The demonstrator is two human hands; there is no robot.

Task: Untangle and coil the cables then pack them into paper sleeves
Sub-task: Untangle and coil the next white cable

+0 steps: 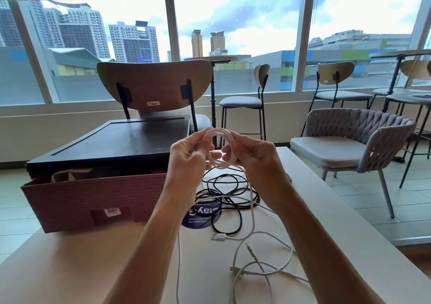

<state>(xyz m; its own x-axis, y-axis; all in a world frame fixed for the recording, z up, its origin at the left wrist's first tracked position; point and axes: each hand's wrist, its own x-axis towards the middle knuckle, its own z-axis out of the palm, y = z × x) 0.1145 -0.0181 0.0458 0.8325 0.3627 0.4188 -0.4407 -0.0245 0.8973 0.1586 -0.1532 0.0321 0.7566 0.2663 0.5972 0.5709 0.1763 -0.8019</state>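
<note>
The white cable (219, 149) is up in the air in front of us, over the far part of the table (93, 268). Part of it is wound into a small round ring of a few loops. Its tail (252, 201) hangs down from the ring to the table, so we think this cable is only partly coiled.

Our left hand (186, 154) pinches the left side of the ring with bent fingers and thumb. Our right hand (251, 156) has its fingers curled round the right side. Neither hand is spread open.

Below our hands the black cable (224, 187) lies in a messy heap, partly on a round blue sticker (200, 217). Nearer to us more white cables (263, 264) lie in loose loops, with a plug (218, 236) among them. None of these is coiled.

Brown paper (70, 175) peeks out of the red box (93, 198) on the left. It may be the sleeves, but we cannot tell. We see no cable packed, so most of the job is left.
</note>
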